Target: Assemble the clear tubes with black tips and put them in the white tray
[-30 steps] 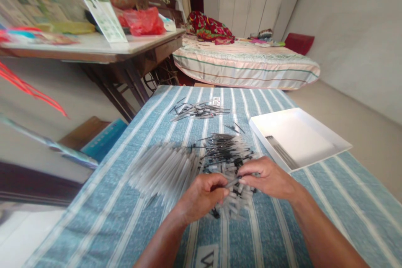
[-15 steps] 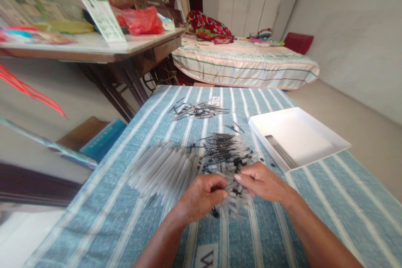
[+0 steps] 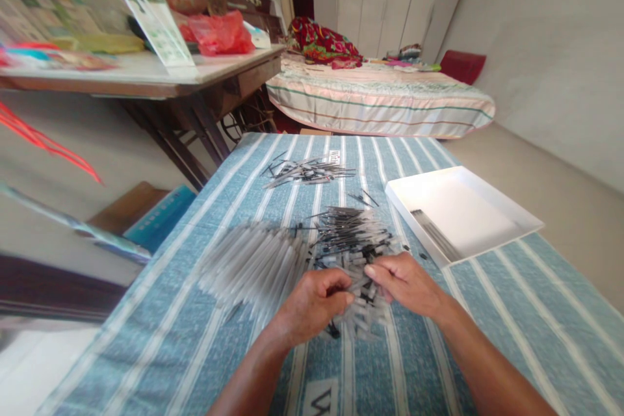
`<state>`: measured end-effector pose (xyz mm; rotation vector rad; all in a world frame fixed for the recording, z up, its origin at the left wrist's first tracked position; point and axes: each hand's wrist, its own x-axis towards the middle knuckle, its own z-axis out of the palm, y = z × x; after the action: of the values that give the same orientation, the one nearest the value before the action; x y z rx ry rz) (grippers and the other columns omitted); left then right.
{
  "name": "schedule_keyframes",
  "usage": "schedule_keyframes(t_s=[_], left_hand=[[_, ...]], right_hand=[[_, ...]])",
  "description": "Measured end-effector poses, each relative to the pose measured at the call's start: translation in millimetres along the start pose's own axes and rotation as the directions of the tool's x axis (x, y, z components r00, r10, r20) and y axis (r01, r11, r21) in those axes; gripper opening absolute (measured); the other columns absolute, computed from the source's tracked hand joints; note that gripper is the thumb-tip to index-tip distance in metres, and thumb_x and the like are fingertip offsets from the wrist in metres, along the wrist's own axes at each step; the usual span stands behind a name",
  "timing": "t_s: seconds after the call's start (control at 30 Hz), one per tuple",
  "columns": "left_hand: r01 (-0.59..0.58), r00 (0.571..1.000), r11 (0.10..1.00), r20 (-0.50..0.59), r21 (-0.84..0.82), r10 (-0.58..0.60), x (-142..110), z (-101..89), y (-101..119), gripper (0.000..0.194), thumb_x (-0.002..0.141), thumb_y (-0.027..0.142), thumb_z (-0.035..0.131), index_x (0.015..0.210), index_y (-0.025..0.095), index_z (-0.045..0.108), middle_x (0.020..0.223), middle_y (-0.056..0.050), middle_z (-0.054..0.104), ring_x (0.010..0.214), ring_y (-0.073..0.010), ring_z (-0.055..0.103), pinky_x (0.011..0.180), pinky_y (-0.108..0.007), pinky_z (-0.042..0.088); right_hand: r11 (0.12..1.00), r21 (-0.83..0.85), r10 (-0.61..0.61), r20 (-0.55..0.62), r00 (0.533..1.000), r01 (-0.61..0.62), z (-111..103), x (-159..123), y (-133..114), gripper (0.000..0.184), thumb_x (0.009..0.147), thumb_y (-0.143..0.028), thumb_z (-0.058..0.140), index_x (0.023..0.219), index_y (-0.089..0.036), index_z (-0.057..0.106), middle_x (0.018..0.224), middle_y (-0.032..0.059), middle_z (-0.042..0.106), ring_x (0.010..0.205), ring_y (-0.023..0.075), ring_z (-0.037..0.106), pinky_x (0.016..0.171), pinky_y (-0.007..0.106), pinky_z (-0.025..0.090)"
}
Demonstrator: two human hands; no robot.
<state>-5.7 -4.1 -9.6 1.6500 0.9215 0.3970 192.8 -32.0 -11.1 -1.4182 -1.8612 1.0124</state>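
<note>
My left hand (image 3: 319, 302) is closed in a pinch over a heap of clear pen caps and small black pieces (image 3: 363, 326). Facing it, my right hand (image 3: 407, 283) pinches thumb against forefinger above the same heap. A translucent piece shows between the hands, but whatever each pinch holds is too small and blurred to make out. Left of the hands lies a broad stack of frosted pen barrels (image 3: 253, 260). Just beyond the hands is a bundle of thin, dark-tipped pen refills (image 3: 344, 224).
A shallow white box (image 3: 480, 208) at the right holds several thin refills (image 3: 435, 234) along its near-left side. Farther back lies a loose pile of pen parts (image 3: 309, 172). Striped cloth (image 3: 160, 338) covers the table. A side table (image 3: 214, 75) stands left, a bed (image 3: 380, 94) behind.
Both hands stay over the heap, with only slight finger movement. My right hand has shifted a touch. The piles and the box look unchanged.
</note>
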Motion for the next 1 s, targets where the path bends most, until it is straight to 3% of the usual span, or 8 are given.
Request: schedule_keyframes(t_s=[0.13, 0.3, 0.47, 0.6, 0.77, 0.9, 1.0], left_hand=[[0.0, 1.0, 1.0, -0.008, 0.004, 0.0, 0.3, 0.8, -0.7, 0.008, 0.072, 0.019, 0.051, 0.066, 0.014, 0.053, 0.057, 0.004, 0.045, 0.055, -0.0091, 0.04, 0.051, -0.02, 0.03], [-0.019, 1.0, 1.0, -0.01, 0.005, 0.019, 1.1, 1.2, -1.4, 0.008, 0.071, 0.018, 0.051, 0.065, 0.014, 0.053, 0.058, 0.004, 0.045, 0.056, -0.0093, 0.04, 0.052, -0.02, 0.031], [-0.012, 1.0, 1.0, -0.009, 0.022, 0.012, 1.6, 1.4, -0.9, 0.008, 0.07, 0.019, 0.052, 0.064, 0.014, 0.054, 0.057, 0.004, 0.044, 0.055, -0.0091, 0.039, 0.051, -0.02, 0.03], [-0.014, 1.0, 0.999, 0.001, 0.036, 0.014, 1.5, 2.2, -0.3, 0.008, 0.07, 0.018, 0.051, 0.063, 0.014, 0.052, 0.057, 0.004, 0.045, 0.056, -0.0094, 0.04, 0.052, -0.02, 0.03], [-0.011, 1.0, 1.0, -0.011, 0.029, 0.012, 2.0, 2.4, -2.3, 0.007, 0.069, 0.019, 0.052, 0.065, 0.014, 0.054, 0.058, 0.004, 0.044, 0.056, -0.0094, 0.039, 0.051, -0.02, 0.03], [-0.016, 1.0, 0.999, -0.005, 0.031, 0.016, 2.1, 2.5, -2.4, 0.008, 0.069, 0.019, 0.052, 0.065, 0.013, 0.054, 0.058, 0.003, 0.045, 0.056, -0.0095, 0.04, 0.051, -0.02, 0.03], [-0.017, 1.0, 0.999, -0.018, 0.037, 0.018, 1.7, 2.7, -1.3, 0.007, 0.069, 0.019, 0.052, 0.066, 0.013, 0.055, 0.057, 0.004, 0.045, 0.056, -0.0094, 0.04, 0.051, -0.02, 0.03]], right_hand=[[0.998, 0.061, -0.017, -0.014, 1.0, 0.018, 0.1, -2.0, -0.9, 0.023, 0.083, -0.036, 0.052, 0.069, -0.017, 0.053, 0.051, -0.0043, 0.053, 0.047, 0.0095, 0.047, 0.049, 0.02, 0.035], [1.0, 0.012, 0.018, -0.024, 1.0, -0.018, 1.3, -2.9, -0.2, 0.045, 0.088, -0.041, 0.041, 0.05, -0.018, 0.045, 0.044, -0.0029, 0.048, 0.045, 0.01, 0.047, 0.049, 0.021, 0.036], [0.999, 0.037, -0.006, -0.047, 0.999, 0.008, 1.4, -3.1, 1.4, 0.029, 0.084, -0.038, 0.05, 0.064, -0.017, 0.053, 0.051, -0.0036, 0.054, 0.048, 0.01, 0.049, 0.05, 0.021, 0.037], [1.0, 0.004, 0.026, -0.056, 0.998, -0.026, 2.8, -3.3, 1.2, 0.044, 0.088, -0.041, 0.041, 0.05, -0.018, 0.045, 0.044, -0.0031, 0.049, 0.045, 0.0098, 0.048, 0.05, 0.021, 0.036], [0.998, 0.066, 0.012, -0.058, 0.998, -0.009, 3.1, -4.0, 1.6, 0.027, 0.083, -0.04, 0.051, 0.067, -0.018, 0.053, 0.051, -0.0039, 0.056, 0.047, 0.01, 0.049, 0.05, 0.02, 0.037], [0.998, 0.054, 0.037, -0.041, 0.998, -0.034, 3.8, -4.0, 5.0, 0.045, 0.088, -0.043, 0.041, 0.05, -0.018, 0.046, 0.044, -0.0028, 0.051, 0.044, 0.0098, 0.049, 0.05, 0.021, 0.037], [0.995, 0.094, 0.042, -0.06, 0.997, -0.036, 4.3, -4.4, 7.4, 0.038, 0.086, -0.043, 0.045, 0.058, -0.018, 0.052, 0.048, -0.0028, 0.054, 0.046, 0.0102, 0.05, 0.049, 0.021, 0.037]])
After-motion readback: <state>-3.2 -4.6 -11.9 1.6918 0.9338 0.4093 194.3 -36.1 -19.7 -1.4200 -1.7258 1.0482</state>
